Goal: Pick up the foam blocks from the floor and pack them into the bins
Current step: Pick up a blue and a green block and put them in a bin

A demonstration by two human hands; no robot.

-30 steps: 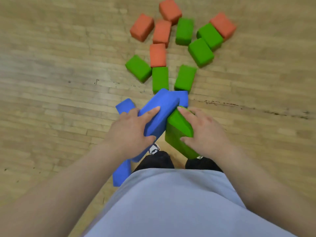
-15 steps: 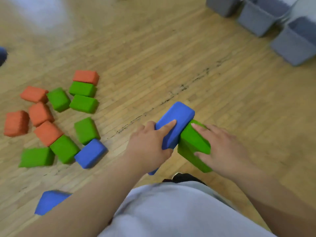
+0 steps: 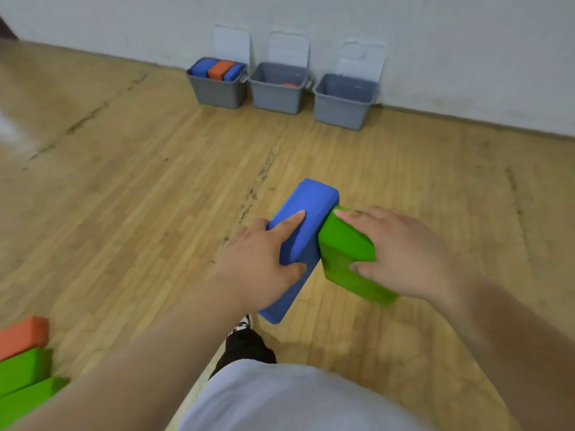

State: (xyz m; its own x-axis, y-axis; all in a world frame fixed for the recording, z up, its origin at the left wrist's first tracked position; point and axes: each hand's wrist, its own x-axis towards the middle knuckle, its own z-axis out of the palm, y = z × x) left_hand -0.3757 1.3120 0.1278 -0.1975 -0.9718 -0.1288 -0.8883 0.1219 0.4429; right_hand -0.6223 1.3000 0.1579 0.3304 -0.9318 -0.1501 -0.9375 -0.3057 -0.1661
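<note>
Blue foam block [image 3: 306,219], held in the air above the wooden floor [image 3: 124,197], with its long axis pointing away from the person toward the bins. The left hand [image 3: 255,265] gripped it, forefinger laid straight along the top face and thumb curled against the near side. A green foam block [image 3: 342,244], tilted with its long axis running down toward the person's right, touched the blue block's right side. The right hand [image 3: 401,253] clasped it, fingers over the top and thumb on the near face. Three grey bins [image 3: 275,94] stood in a row at the floor's far edge against the wall [image 3: 435,42]. The leftmost bin [image 3: 214,91] held blue and orange blocks.
</note>
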